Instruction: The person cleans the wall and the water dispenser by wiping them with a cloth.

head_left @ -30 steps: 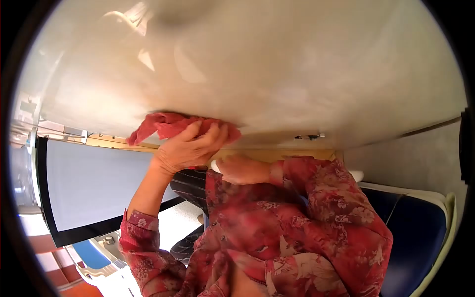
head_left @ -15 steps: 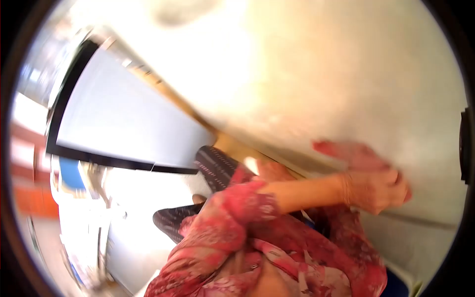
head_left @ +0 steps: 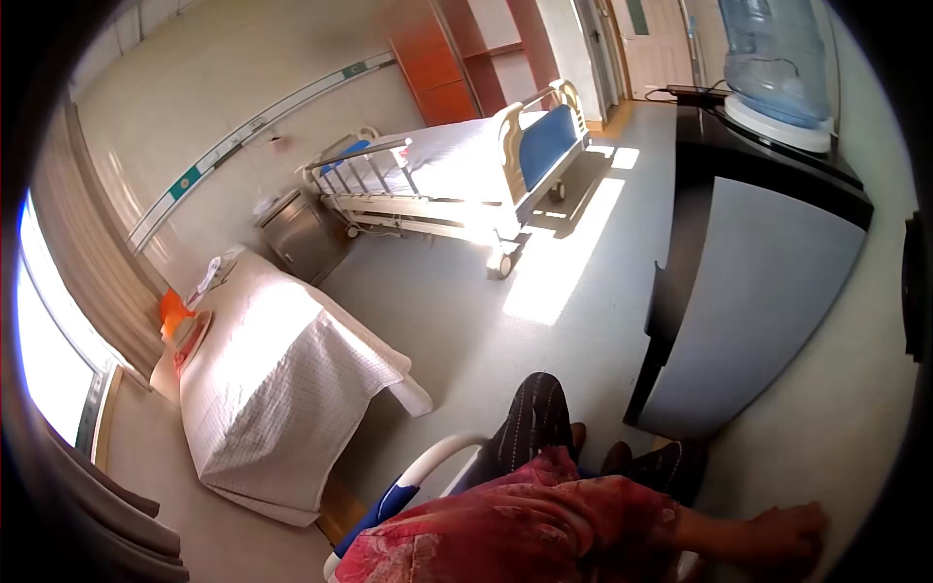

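My one head-worn view, looking down past my knees [head_left: 537,416], facing across the floor [head_left: 418,291] to a bed [head_left: 452,155]

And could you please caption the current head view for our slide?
Sunlight on the floor between a wheeled bed and a cabinet.

Sunlit pale grey floor [head_left: 437,321]
White-and-blue wheeled bed [head_left: 457,160] at twelve o'clock, bright window [head_left: 47,335] at nine, black-and-grey cabinet [head_left: 763,291] at three.

The window [head_left: 60,335] glares, sunlight patches the floor [head_left: 418,291], edges curve.
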